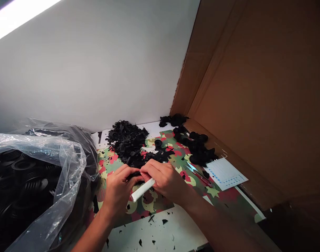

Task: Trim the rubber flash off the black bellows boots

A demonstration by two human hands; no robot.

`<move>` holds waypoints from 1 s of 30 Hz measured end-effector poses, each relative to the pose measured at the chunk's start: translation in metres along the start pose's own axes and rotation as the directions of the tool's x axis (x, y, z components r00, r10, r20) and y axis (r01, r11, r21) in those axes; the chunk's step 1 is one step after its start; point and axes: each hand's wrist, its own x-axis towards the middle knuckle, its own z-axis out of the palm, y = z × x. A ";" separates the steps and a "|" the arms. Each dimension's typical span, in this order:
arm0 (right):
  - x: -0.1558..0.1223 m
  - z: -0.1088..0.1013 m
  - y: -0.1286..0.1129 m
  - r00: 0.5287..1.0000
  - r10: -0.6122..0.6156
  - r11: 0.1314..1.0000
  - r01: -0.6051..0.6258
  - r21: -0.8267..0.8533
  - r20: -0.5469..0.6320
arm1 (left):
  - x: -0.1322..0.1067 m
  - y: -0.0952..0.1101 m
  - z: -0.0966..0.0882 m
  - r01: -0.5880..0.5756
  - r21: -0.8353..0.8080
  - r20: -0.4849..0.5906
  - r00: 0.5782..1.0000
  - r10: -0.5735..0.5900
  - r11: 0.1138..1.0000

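My left hand [118,189] and my right hand [165,178] meet over a camouflage-patterned mat [175,164]. Both are closed. Between the fingertips is a small black part [135,174], held by my left hand. My right hand grips a white-handled tool [143,189] that points down to the left. Behind the hands lies a heap of black trimmings [127,141].
A clear plastic bag [31,175] full of black rubber rings fills the left. More black parts [198,147] lie along a brown cardboard wall [254,105] on the right. Red-handled snips [199,174] and a printed paper sheet [225,173] rest on the mat. Black scraps dot the white tabletop [162,234].
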 end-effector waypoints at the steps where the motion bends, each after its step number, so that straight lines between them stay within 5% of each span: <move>1: 0.001 0.001 0.001 0.999 0.032 0.998 -0.032 0.056 0.012 | 0.000 0.002 -0.001 0.015 -0.021 0.002 1.000 -0.015 1.000; 4: 0.004 0.002 0.006 0.978 0.196 0.952 -0.174 0.252 -0.066 | 0.001 0.006 -0.002 0.091 -0.098 0.007 0.996 -0.091 0.991; 8: 0.010 -0.003 0.007 0.894 0.435 0.829 -0.352 0.435 -0.107 | 0.000 0.003 -0.002 0.178 -0.151 0.021 0.984 -0.177 0.972; 12: 0.011 -0.009 0.004 0.930 0.366 0.777 -0.332 0.534 0.045 | 0.000 -0.002 -0.003 0.129 -0.106 0.007 0.992 -0.129 0.986; 16: 0.011 -0.011 0.005 0.914 0.377 0.733 -0.392 0.556 0.148 | 0.001 -0.001 -0.002 0.034 -0.023 0.005 0.999 -0.034 0.999; 24: 0.011 -0.010 0.009 0.895 0.383 0.731 -0.446 0.517 0.231 | -0.004 -0.003 0.002 -0.133 0.100 0.024 0.991 0.131 0.986; 30: 0.011 -0.009 0.008 0.921 0.323 0.787 -0.390 0.478 0.219 | -0.004 -0.003 0.002 -0.349 0.274 0.106 0.937 0.332 0.896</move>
